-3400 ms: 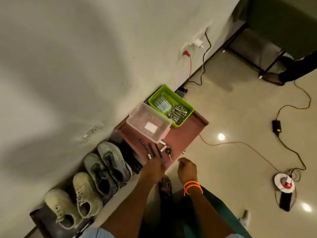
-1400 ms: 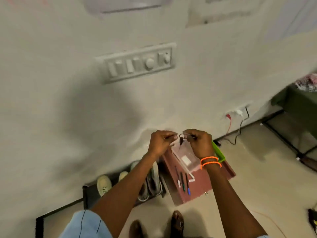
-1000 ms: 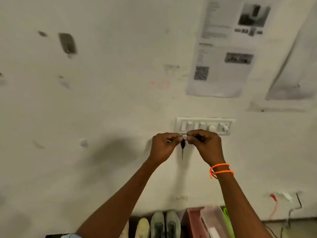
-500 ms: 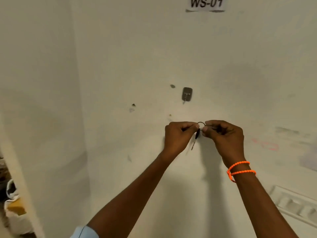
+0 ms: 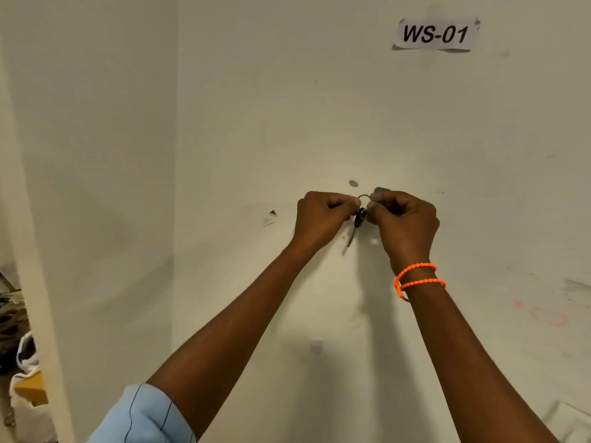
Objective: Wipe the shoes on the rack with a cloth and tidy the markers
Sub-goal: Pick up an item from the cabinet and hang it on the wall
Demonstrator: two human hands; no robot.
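Both my hands are raised against a white wall (image 5: 319,107). My left hand (image 5: 323,215) and my right hand (image 5: 403,222) each pinch one side of a thin metal key ring (image 5: 364,196). A black-headed key (image 5: 357,223) hangs down from the ring between them. A dark wall hook (image 5: 382,189) peeks out just above my right hand's fingers, mostly hidden by them. An orange bead bracelet (image 5: 415,278) circles my right wrist. Shoes, rack, cloth and markers are out of view.
A paper label reading WS-01 (image 5: 435,35) is taped high on the wall. A wall corner (image 5: 176,187) runs down at the left. At the lower left edge sit a white bag and clutter (image 5: 25,378). A switch plate's corner (image 5: 572,417) shows bottom right.
My hands picked the key ring up from the red table beside the shoes and carried it up the wall. Since half a second ago they have risen to the hook.
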